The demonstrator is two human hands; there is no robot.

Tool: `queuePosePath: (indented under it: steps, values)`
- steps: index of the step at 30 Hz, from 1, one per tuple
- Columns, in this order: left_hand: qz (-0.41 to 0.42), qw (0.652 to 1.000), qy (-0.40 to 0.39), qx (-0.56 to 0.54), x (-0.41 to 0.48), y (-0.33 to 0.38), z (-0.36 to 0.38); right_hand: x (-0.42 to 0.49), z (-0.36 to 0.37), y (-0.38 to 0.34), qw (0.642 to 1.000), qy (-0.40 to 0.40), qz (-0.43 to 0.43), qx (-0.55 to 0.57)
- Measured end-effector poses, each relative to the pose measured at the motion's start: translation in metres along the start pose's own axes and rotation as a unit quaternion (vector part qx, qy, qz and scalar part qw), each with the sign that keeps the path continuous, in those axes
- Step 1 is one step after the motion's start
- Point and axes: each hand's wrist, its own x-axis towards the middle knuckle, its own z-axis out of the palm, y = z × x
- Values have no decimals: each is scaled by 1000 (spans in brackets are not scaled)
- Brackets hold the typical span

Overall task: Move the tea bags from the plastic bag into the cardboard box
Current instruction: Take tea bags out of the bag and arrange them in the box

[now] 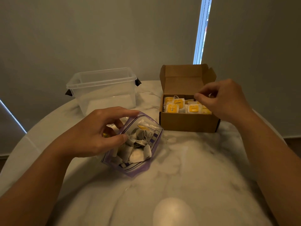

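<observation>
A clear plastic bag [140,160] with purple edges lies on the table, its mouth open and several white tea bags [138,154] inside. My left hand [96,134] grips the bag's open rim, thumb pressed on the front edge and fingers curled over the back edge. To the right stands the open cardboard box [187,122], lid flap up, holding several tea bags with yellow tags [179,106]. My right hand [224,100] hovers over the box's right half with fingers curled and thumb near the fingertips. Whether it pinches anything I cannot tell.
A clear plastic tub [101,90] with black clips stands at the back left of the round white marble table [187,168]. The wall and window blinds are close behind the table's far edge.
</observation>
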Motion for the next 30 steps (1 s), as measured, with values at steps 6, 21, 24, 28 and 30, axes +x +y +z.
queuePosePath:
  steps: [6, 21, 24, 28, 30]
  values:
    - [-6, 1000, 1, -2, -1, 2, -1, -31, 9, -54, 966, -164, -138, 144]
    - [-8, 1000, 0, 6, 0, 2, 0, -62, 67, -105, 906, -220, -307, -191]
    - [-7, 1000, 1, 5, 0, 2, 0, -62, 72, -105, 902, -214, -312, -208]
    - [-3, 1000, 3, 6, 1, 1, 1, -58, 63, -100, 936, -215, -251, -123]
    - [-4, 1000, 1, 12, 1, 1, 1, -55, 53, -96, 953, -220, -203, -52]
